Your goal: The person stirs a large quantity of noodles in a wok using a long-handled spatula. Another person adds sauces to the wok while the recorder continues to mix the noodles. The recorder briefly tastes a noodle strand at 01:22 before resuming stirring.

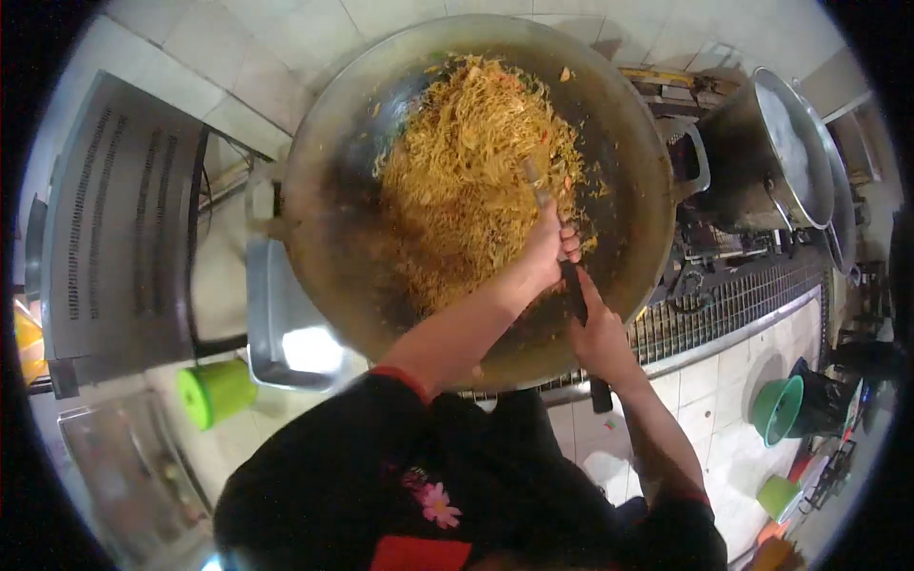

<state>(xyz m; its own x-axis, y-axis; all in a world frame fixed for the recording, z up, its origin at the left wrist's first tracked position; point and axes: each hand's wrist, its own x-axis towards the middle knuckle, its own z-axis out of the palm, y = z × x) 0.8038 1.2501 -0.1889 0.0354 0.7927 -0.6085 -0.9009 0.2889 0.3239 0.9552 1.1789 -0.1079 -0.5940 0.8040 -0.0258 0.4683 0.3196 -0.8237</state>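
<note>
A very large metal wok (343, 250) fills the middle of the view, with a heap of fried noodles (485, 143) mixed with small bits of other food. Both hands grip one long-handled metal turner or spatula (573, 289) with a dark handle. My left hand (555, 243) is closed around the upper shaft, near the noodles. Lower down, by the wok's near right rim, my right hand (603, 339) holds the dark handle, whose end sticks out below it. The tool's blade is hidden in the noodles.
Right of the wok stands a large steel pot (735, 157) on the stove, beside a metal grate (714, 314). At left are a rectangular steel pan (268, 307), a lime-green bin (218, 392) and a vented metal cabinet (121, 228). A green basin (778, 410) stands at lower right.
</note>
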